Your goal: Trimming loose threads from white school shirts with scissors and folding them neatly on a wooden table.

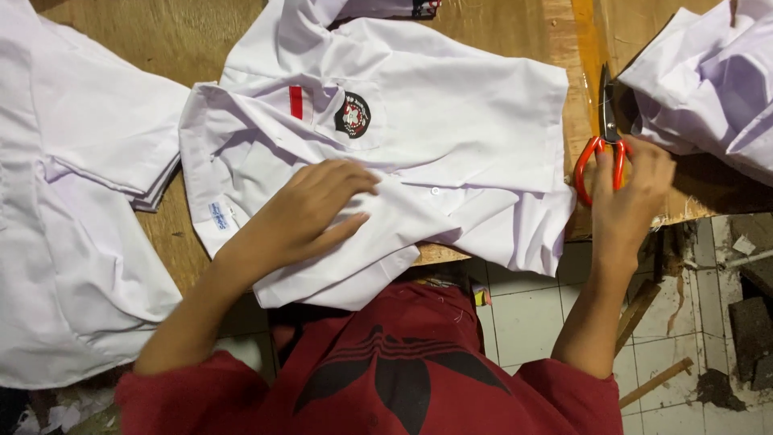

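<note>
I have my left hand spread flat, palm down, on the white shirt lying across the wooden table. My right hand has its fingers curled at the red handles of the scissors, which lie on the table just beside the shirt's edge, blades pointing away from me

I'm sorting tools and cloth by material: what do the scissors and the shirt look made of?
Scissors: dark metal blades, glossy red handles, probably plastic or coated. Shirt: thin white woven cloth, matte, creasing softly under the left hand; the fibre can't be told.
</note>
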